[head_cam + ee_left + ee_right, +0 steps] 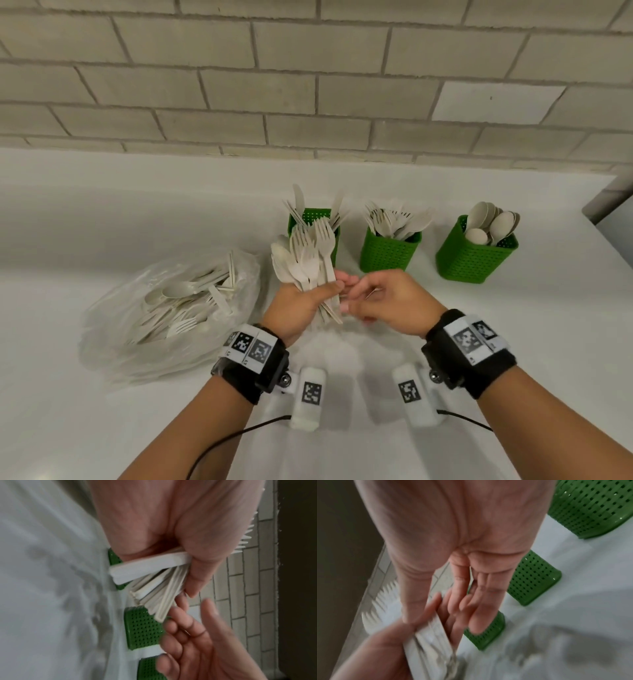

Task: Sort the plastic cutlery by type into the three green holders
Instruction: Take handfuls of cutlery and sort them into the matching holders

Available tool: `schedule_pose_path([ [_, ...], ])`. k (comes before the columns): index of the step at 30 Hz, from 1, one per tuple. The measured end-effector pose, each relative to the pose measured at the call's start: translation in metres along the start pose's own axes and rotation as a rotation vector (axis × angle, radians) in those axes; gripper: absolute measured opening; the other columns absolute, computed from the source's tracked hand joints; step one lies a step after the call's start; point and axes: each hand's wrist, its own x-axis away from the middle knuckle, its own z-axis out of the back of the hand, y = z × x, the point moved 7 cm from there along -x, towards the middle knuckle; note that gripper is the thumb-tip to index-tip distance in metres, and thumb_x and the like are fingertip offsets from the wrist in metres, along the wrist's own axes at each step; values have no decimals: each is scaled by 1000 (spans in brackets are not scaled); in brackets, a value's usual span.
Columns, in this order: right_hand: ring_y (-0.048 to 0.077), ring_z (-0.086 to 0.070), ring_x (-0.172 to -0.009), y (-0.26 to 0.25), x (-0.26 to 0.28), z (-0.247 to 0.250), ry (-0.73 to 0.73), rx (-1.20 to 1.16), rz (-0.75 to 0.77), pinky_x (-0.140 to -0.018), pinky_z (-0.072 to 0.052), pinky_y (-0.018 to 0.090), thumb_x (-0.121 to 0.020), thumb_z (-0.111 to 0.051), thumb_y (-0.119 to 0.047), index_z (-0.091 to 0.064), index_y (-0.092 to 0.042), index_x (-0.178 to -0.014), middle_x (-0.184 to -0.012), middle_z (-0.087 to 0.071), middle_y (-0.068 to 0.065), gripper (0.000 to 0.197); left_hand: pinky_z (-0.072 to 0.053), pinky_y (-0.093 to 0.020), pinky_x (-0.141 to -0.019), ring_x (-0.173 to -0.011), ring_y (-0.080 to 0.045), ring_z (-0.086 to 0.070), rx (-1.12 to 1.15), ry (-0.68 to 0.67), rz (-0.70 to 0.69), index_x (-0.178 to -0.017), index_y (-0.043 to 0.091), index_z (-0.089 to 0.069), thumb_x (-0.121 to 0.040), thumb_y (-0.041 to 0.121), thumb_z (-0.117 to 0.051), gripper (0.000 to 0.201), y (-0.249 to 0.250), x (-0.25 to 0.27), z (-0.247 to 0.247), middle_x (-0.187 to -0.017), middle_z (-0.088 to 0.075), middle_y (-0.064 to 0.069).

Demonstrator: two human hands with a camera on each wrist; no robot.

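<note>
Fingers and thumb of the left hand point(301, 305) curl tightly round a fanned bundle of cutlery point(305, 260), fork and spoon heads pointing up and away beyond the knuckles. Just beside it, the right hand point(387, 301) is loosely extended, its fingertips point(173, 615) reaching to the handle ends and gripping nothing. Three green holders point(388, 251) stand beyond the fingers; a clear bag of cutlery point(171, 308) lies left of the left hand.

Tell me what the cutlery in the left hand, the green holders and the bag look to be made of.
Cutlery bundle: matte off-white, thin and stiff, probably plastic or a fibre blend.
Green holders: glossy moulded plastic, with a regular grid of holes in the walls.
Bag: thin clear plastic film, crinkled, the cutlery inside showing through.
</note>
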Motion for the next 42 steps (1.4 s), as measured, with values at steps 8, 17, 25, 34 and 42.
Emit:
schedule_pose_path([
  [8, 18, -67, -75, -58, -4, 20, 257, -42, 201, -66, -50, 28, -76, -73, -53, -69, -18, -103, -89, -67, 9, 45, -60, -33, -67, -70, -24, -72, 53, -220, 139, -109, 7, -64, -79, 10, -67, 30, 14, 11, -19, -86, -74, -13],
  [17, 4, -52, -53, -58, 1, 22, 359, -109, 233, -50, -41, 14, -89, -69, -16, -73, -11, -87, -58, -60, -12, 6, -56, -32, -54, -54, -23, -66, 62, -178, 124, -88, 10, -73, -88, 23, -64, 16, 18, 15, -18, -77, -71, -13],
  [25, 26, -70, -74, -65, 12, 36, 514, -298, 259, -69, -58, 44, -96, -57, -8, -52, -7, -86, -80, -70, 15, 11, -59, -33, -59, -68, -26, -71, 48, -172, 120, -101, 1, -65, -89, 20, -65, 22, 19, 14, -22, -89, -74, -15],
  [34, 1, -38, -51, -66, 11, 24, 447, -226, 175, -54, -30, 19, -95, -46, -46, -59, -12, -91, -62, -40, -13, 36, -51, -30, -50, -46, -20, -55, -156, 19, -1, -93, -3, -61, -91, 7, -64, 11, 21, 2, -7, -57, -57, -6],
  [42, 3, -35, -46, -76, 12, 10, 339, -350, 196, -47, -29, 18, -98, -43, -9, -63, 5, -105, -49, -39, -13, 25, -50, -35, -54, -47, -23, -54, -158, 31, -15, -87, 3, -63, -92, 9, -65, 8, 26, 0, -7, -58, -55, -8],
])
